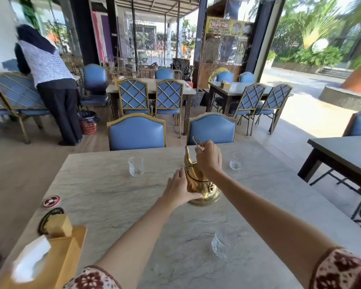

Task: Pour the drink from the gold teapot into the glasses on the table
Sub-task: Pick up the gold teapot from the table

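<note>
Gold teapot (200, 182) sits on the table (113, 184), right between the two hands. Its spout points up and away from the person, so its long way runs from near to far.

Left hand (178, 189) lies flat against the pot's left side, with the fingers open and pressing on it. Right hand (208, 158) is above the pot, with its fingers pinched shut on the thin wire handle (196, 141). Both hands touch the pot, so neither one is nearer.

Three glasses wait, and they all look empty. One glass (136, 166) is past the left hand, off to the left. Another glass (237, 161) is just right of the right hand. A third glass (222, 245) is close to the person, under the right arm.

I think the pot must be lifted and tipped spout-first. The two far glasses sit on each side of the spout, so they look easiest to reach.
</note>
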